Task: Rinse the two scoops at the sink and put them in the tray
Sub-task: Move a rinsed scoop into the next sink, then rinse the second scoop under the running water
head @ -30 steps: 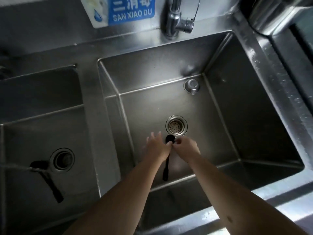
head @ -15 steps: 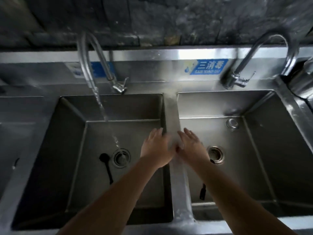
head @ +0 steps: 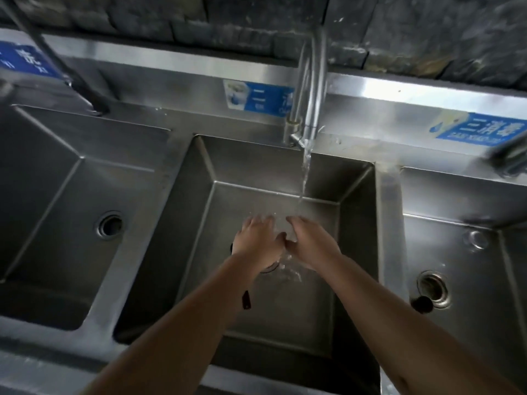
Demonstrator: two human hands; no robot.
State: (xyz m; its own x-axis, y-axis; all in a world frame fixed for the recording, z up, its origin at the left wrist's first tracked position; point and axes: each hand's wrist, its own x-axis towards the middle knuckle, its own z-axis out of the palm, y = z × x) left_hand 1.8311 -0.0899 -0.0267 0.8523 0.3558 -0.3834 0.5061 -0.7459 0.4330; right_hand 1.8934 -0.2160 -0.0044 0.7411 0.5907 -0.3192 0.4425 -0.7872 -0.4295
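Both hands are in the middle sink basin (head: 199, 195), under the water running from the faucet (head: 309, 89). My left hand (head: 256, 240) and my right hand (head: 308, 243) touch at the thumbs, fingers spread, with nothing in them. One black scoop lies on the floor of this basin, mostly hidden under my left forearm; only its handle end (head: 246, 300) shows. The second black scoop (head: 425, 303) lies in the right basin beside the drain, its handle hidden behind my right arm. No tray is in view.
A third basin (head: 57, 195) with an open drain lies to the left. The right basin (head: 470, 323) has a drain and a small round overflow fitting. Blue labels run along the steel backsplash. Another faucet's dark neck crosses the upper left.
My hands left the scoop in the right basin and crossed the divider leftward into the middle basin, under the running water. The view has shifted left with them.
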